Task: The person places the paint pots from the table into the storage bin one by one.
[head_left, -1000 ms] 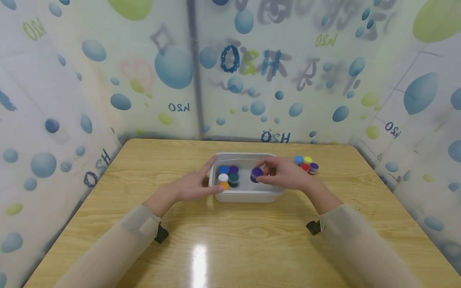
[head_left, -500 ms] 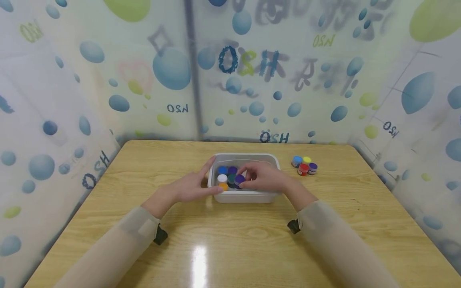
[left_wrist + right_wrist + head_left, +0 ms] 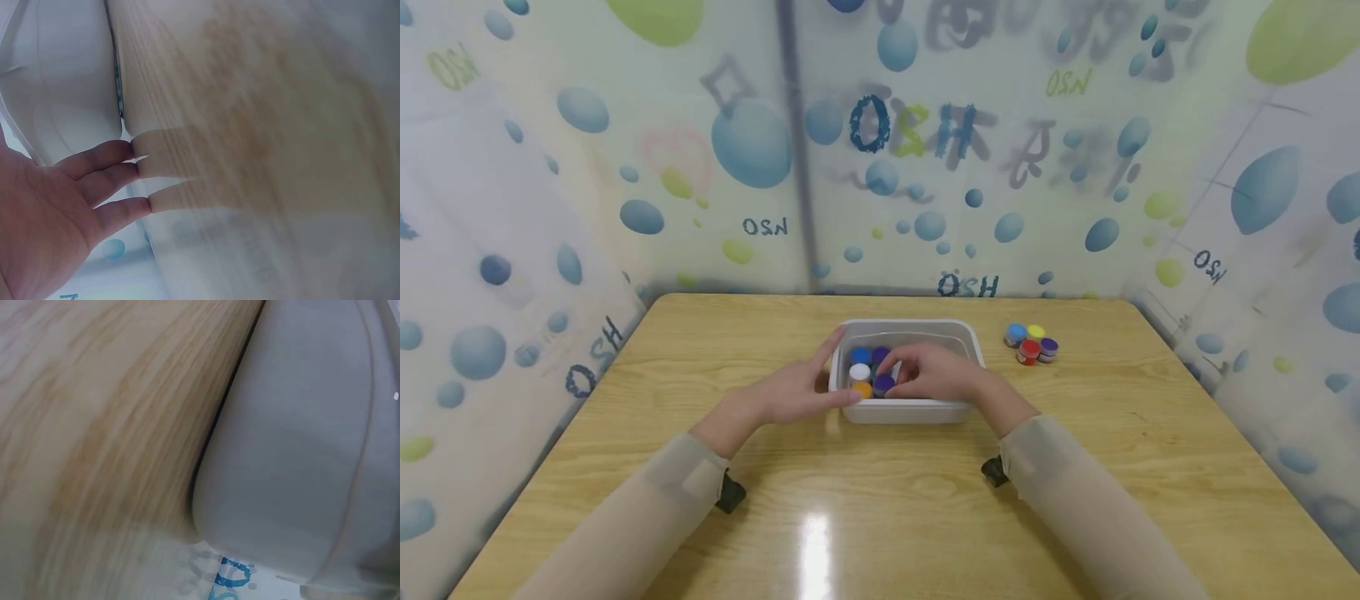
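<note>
A white plastic bin (image 3: 925, 412) stands on the wooden table, with several small lidded paint jars grouped at its left end. Among them are a blue-lidded jar (image 3: 861, 356), a white-lidded jar (image 3: 860, 374) and an orange-lidded jar (image 3: 862, 389). Reaching into the bin, my right hand (image 3: 936, 372) pinches a purple-lidded paint jar (image 3: 883, 384) beside the orange one. My left hand (image 3: 797, 390) lies along the bin's left side, thumb at the front rim and fingers straight. In the left wrist view, its fingertips (image 3: 122, 150) touch the tabletop by the bin wall.
Right of the bin, a cluster of paint jars sits on the table (image 3: 1075, 467): a light-blue one (image 3: 1016, 335), a yellow one (image 3: 1036, 332), a red one (image 3: 1028, 352) and a purple one (image 3: 1047, 350). A printed curtain (image 3: 880, 250) hangs behind the table's far edge.
My right hand has carried the purple-lidded jar leftward across the bin and down beside the orange-lidded jar. The left hand has stayed at the bin's left side.
</note>
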The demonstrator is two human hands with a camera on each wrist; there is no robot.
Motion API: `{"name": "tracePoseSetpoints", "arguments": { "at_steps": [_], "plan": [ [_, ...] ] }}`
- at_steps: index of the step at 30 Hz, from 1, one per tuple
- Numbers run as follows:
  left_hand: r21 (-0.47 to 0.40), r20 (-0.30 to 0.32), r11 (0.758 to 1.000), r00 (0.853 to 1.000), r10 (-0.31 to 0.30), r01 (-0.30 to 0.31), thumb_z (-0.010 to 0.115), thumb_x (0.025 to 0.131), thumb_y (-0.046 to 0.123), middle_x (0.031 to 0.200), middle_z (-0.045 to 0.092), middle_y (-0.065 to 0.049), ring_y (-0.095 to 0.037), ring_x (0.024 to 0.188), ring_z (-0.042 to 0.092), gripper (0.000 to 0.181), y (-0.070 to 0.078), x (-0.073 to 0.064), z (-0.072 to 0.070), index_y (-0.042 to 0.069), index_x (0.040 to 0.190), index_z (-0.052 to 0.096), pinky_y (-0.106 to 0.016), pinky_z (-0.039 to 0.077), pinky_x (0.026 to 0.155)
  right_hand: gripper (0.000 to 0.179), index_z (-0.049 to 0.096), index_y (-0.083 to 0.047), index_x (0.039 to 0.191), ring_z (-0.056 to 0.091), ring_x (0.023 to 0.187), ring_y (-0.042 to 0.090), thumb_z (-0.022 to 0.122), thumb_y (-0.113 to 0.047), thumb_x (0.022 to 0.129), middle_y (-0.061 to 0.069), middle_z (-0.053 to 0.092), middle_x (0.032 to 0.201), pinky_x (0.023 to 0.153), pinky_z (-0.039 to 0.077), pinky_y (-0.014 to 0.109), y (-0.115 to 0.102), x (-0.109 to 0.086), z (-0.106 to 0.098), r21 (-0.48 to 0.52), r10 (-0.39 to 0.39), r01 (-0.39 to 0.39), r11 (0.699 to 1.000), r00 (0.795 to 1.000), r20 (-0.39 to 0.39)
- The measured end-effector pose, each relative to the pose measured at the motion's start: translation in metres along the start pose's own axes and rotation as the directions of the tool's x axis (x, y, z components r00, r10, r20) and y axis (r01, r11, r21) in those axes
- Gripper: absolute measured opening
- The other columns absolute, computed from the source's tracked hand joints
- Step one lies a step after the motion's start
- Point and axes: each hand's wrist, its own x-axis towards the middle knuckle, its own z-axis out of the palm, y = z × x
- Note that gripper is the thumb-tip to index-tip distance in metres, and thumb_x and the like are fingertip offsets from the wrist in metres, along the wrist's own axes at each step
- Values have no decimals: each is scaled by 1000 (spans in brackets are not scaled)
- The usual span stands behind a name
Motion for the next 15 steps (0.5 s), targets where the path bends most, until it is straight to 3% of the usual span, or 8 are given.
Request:
{"name": "tracePoseSetpoints", "arguments": {
  "at_steps": [15],
  "plan": [
    [9,0,1000,1000,11,-11,56,97,84,156,58,-35,-41,130,69,116,0,1,-1,35,177,-13,-64,49,117,21,76,-23,125,71,89,13,78,-25,104,-5,78,98,86,57,30,0,1,1,26,23,-24,999,999,32]
  ]
}}
